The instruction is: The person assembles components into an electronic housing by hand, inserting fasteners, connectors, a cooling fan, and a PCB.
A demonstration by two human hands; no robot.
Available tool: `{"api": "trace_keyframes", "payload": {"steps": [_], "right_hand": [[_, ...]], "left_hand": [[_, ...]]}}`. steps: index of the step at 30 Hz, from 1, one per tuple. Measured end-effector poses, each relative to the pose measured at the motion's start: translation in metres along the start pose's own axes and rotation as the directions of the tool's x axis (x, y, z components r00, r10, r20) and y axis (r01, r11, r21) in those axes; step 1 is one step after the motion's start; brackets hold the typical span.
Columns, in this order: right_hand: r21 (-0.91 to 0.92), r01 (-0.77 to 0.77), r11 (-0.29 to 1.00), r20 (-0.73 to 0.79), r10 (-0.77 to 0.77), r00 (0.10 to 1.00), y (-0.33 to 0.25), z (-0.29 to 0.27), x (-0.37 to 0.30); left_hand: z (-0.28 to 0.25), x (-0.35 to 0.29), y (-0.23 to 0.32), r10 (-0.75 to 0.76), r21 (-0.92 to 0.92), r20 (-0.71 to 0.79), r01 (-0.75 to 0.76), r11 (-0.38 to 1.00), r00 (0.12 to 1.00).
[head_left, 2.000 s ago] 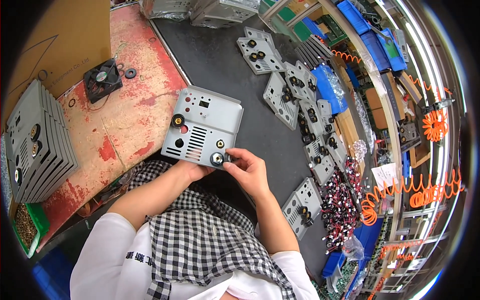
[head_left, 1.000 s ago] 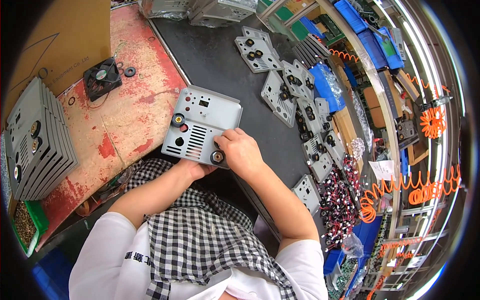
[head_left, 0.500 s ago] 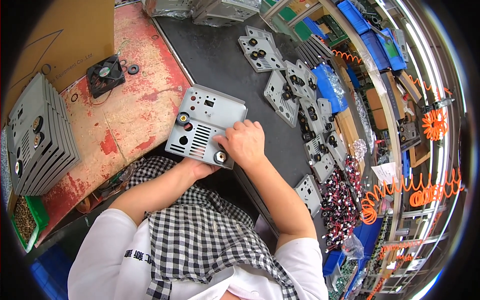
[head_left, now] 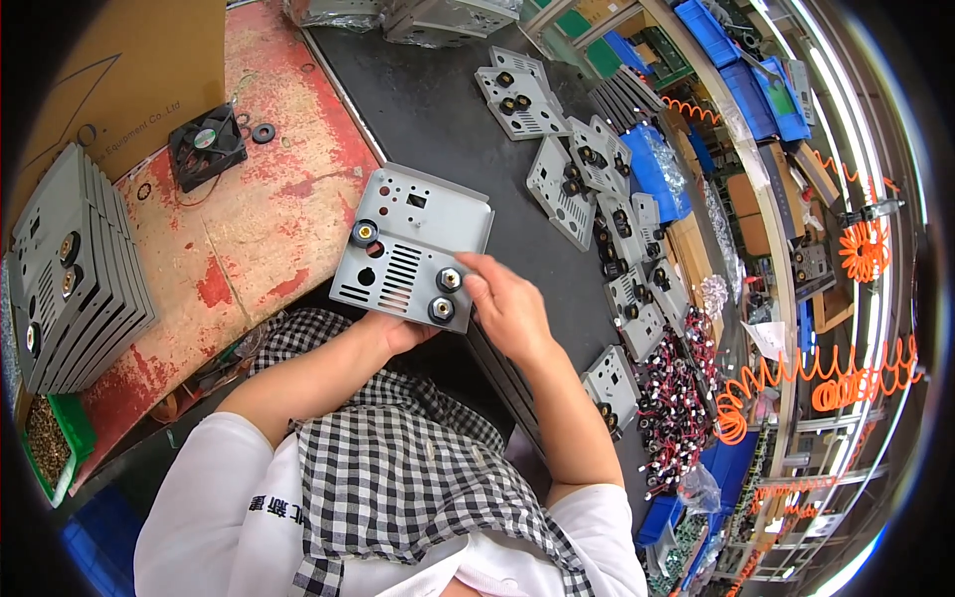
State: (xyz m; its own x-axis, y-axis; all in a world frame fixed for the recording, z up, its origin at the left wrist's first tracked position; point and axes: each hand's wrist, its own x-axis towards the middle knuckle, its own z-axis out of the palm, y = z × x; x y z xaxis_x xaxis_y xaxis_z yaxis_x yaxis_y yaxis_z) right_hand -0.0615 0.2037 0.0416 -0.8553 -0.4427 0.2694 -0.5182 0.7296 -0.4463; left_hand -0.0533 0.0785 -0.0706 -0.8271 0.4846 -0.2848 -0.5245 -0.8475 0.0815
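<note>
Dark Latin lettering runs across the cardboard box, Chinese characters on the white shirt

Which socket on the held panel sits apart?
The upper-left socket, by the left edge of the grey vented panel; the other two sockets sit paired near the right hand.

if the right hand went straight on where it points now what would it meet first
Most likely the grey panel: the right hand points to the picture's upper left, across the panel near a round black fitting. Depth is unclear; it may already touch.
</note>
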Motion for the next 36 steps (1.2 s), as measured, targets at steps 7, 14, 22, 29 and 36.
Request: {"api": "trace_keyframes", "payload": {"steps": [7,14,22,29,36], "right_hand": [[-0.113,-0.176,0.978,0.178,0.194,0.965,-0.015,0.005,0.02],[-0.164,0.083,0.983,0.197,-0.05,0.979,-0.047,0.067,0.058],[0.246,-0.138,0.959,0.259,0.072,0.963,-0.034,0.054,0.038],[0.392,0.005,0.92,0.036,-0.021,0.999,-0.044,0.023,-0.006],[0.697,-0.159,0.699,-0.111,0.324,0.939,-0.029,0.027,-0.029]], "left_hand": [[-0.008,0.002,0.005,-0.024,0.02,0.036,0.023,1.0,0.999],[-0.053,-0.02,0.005,-0.196,0.26,0.076,0.17,0.95,0.978],[0.002,-0.109,0.034,0.438,0.903,0.403,-0.426,-0.05,0.803],[0.028,-0.09,0.04,0.573,0.775,0.51,-0.631,0.017,0.641],[0.037,-0.076,0.022,0.338,0.595,0.166,-0.367,0.715,0.926]]}}
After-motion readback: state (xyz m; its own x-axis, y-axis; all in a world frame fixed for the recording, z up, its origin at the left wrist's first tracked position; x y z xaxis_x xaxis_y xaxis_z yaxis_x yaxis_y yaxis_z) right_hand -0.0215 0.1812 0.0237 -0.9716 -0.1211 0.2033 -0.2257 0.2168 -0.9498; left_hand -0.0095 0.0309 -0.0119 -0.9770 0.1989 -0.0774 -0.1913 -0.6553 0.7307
